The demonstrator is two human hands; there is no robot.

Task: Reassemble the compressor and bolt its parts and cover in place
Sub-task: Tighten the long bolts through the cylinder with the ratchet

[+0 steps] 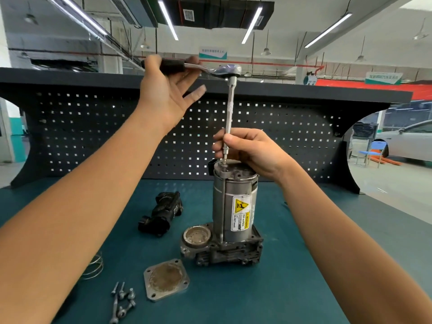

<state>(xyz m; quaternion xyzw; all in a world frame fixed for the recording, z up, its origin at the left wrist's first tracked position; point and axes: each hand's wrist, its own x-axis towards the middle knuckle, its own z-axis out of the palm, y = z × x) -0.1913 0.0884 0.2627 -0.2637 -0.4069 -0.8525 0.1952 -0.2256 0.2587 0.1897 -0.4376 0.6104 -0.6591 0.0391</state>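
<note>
The grey compressor (222,192) stands upright mid-bench, with a yellow warning label on its motor can. A ratchet (228,69) with a long extension bar (230,106) stands vertically over a bolt at the can's top left edge. My left hand (163,90) holds the ratchet's black handle high up between thumb and forefinger, its other fingers spread. My right hand (252,150) pinches the bar's lower end just above the can. A square cover plate (166,279) lies loose in front of the compressor's open round bore (196,235).
Several loose bolts (122,300) lie at the front left on the teal mat (292,277). A black plastic part (161,212) lies left of the compressor, and a wire spring (93,267) further left. A dark pegboard (280,136) backs the bench.
</note>
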